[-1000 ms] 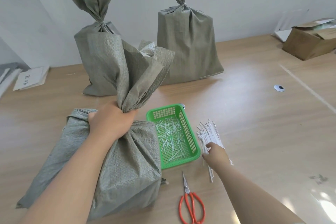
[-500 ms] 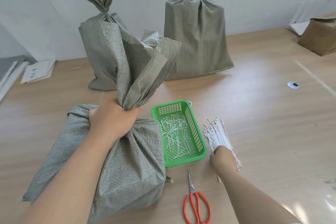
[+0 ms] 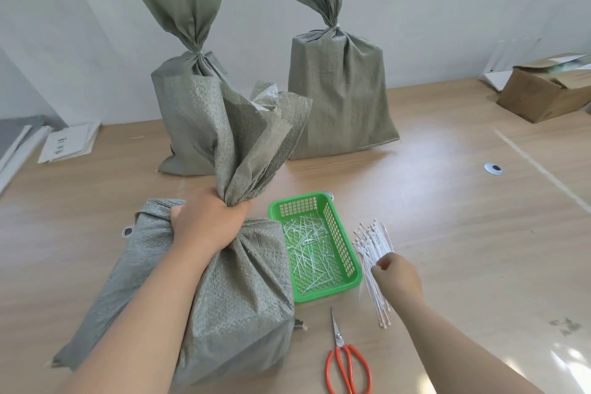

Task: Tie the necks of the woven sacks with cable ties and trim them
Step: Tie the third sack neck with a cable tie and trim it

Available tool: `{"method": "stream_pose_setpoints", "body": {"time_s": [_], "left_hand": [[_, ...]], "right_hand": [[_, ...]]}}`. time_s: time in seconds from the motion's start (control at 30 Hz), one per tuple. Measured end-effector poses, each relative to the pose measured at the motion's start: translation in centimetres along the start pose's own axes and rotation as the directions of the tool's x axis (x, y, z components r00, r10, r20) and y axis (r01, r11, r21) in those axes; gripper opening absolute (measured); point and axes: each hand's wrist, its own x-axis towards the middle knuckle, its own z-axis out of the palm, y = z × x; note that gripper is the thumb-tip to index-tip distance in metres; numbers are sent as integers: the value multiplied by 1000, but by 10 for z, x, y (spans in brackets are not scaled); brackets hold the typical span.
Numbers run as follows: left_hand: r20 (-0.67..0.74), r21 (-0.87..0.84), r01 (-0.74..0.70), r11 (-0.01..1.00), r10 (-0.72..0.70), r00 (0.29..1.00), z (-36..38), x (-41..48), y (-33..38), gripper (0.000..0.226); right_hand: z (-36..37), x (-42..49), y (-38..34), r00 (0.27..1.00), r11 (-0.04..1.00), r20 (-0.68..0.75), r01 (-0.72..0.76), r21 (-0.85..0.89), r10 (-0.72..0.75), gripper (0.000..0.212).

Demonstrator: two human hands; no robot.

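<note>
A grey-green woven sack (image 3: 243,307) stands in front of me, and my left hand (image 3: 208,221) grips its gathered neck, the loose top fanning out above my fist. To the right, my right hand (image 3: 395,272) rests on a pile of white cable ties (image 3: 372,241), fingers pinching at them. Whether one tie is lifted I cannot tell. Orange-handled scissors (image 3: 347,365) lie shut near the front edge. Behind stand two sacks with tied necks, one at the left (image 3: 182,115) and one at the right (image 3: 339,96).
A green plastic basket (image 3: 347,249) holding several trimmed tie ends sits between the sack and the tie pile. A cardboard box (image 3: 543,89) is at the far right, papers (image 3: 68,142) at the far left, a round cable port (image 3: 494,168) in the wooden table.
My right hand has slid a little up the pile of cable ties and its fingers have curled onto them. My left hand keeps its grip on the sack neck. The camera has tilted.
</note>
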Motion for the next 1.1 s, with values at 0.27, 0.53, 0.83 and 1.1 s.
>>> {"method": "stream_pose_setpoints", "body": {"time_s": [0.27,0.53,0.83,1.1], "left_hand": [[48,-182,-5,983,14,999,-16,-7,-19,35],[61,-330,35,943,-16,998,-33,-1,-51,37],[78,-608,67,791,-25,997,-44,8,-96,60],[29,-740,1,673,30,999,-43,6,-117,35]], "right_hand": [[-37,-28,-105,956,929,-140,286,233,-259,4],[-59,-102,-228,900,674,-133,403,620,-416,10],[-23,-169,-293,912,549,-72,305,778,-405,16],[12,-196,-318,937,531,-144,303,791,-319,6]]}}
